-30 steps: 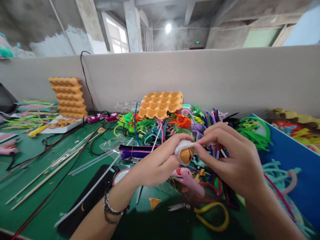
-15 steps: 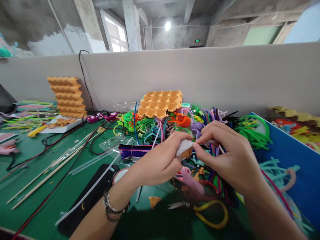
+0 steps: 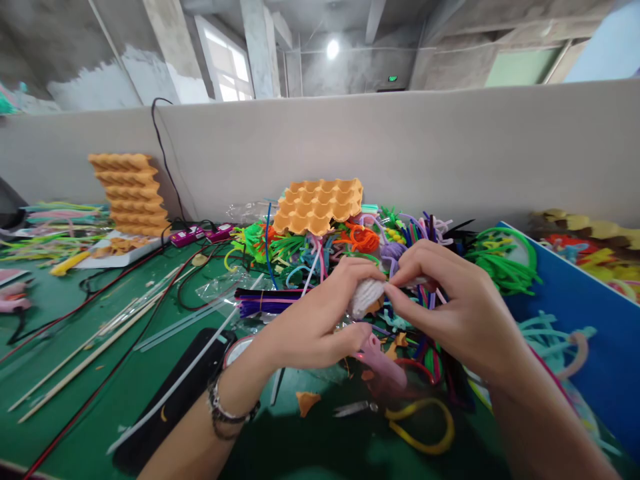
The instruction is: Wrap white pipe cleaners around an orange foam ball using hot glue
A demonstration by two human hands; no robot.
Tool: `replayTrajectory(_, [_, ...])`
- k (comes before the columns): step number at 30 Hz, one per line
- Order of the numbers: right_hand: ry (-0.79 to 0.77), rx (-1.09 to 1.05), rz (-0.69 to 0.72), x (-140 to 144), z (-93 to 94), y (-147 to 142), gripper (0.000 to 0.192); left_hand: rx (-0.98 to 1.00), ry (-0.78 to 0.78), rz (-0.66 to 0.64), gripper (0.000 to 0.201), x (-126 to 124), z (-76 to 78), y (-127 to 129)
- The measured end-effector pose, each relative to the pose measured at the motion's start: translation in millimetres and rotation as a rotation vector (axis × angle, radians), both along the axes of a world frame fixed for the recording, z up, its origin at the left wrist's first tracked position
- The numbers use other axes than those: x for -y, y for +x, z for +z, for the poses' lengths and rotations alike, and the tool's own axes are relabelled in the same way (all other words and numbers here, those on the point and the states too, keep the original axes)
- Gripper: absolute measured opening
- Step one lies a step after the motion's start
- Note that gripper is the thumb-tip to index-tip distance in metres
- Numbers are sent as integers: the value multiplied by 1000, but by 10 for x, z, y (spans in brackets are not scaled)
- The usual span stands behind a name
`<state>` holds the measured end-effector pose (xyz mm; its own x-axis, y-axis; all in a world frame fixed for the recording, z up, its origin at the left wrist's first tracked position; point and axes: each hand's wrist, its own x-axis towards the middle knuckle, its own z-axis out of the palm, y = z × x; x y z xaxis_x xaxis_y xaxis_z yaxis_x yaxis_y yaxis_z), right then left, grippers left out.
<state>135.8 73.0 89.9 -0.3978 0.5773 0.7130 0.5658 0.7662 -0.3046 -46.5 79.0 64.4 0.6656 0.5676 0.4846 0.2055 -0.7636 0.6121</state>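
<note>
My left hand grips a small orange egg-carton cup wound with white pipe cleaner, its fingers over the top and thumb stretched out below. At the cup's right side, my right hand is closed in a pinch, thumb and forefinger on the white strand. Most of the cup's orange surface is hidden by the winding and my fingers. Just below the hands lies a pink hot glue gun. Scissors with yellow handles rest on the table nearer to me, beside torn orange carton scraps.
Behind the hands, an orange egg carton tops a heap of coloured pipe cleaners. A black case and wooden sticks lie left on the green table. A blue board stands right. Red-and-black cables cross the left side.
The wrapped cup has turned in my left hand, showing more white and less orange. My left thumb has straightened away from it. The right hand keeps its pinch.
</note>
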Motion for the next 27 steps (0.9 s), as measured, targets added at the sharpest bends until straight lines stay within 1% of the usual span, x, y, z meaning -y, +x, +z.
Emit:
replayTrajectory(4, [-13,-2,53,25,0,-14,12,158,-308,-16,20,-20,-40,7])
replayTrajectory(5, [-15,3,62,33,-2,-19,12,170,-366,-21,17,-19,-44,13])
replayTrajectory(7, [-12,12,74,45,-5,-25,11,167,-427,-35,10,-14,-40,27])
replayTrajectory(12, [-28,23,90,49,-7,-20,10,136,-442,-38,10,6,-12,54])
replayTrajectory(17, [-24,62,98,33,-4,1,7,100,-400,-34,14,16,-13,56])
replayTrajectory(23, [-5,118,129,23,-2,13,7,44,-321,8,17,42,-10,62])
replayTrajectory(27, [12,127,130,11,-15,-1,4,63,-317,52,17,66,1,88])
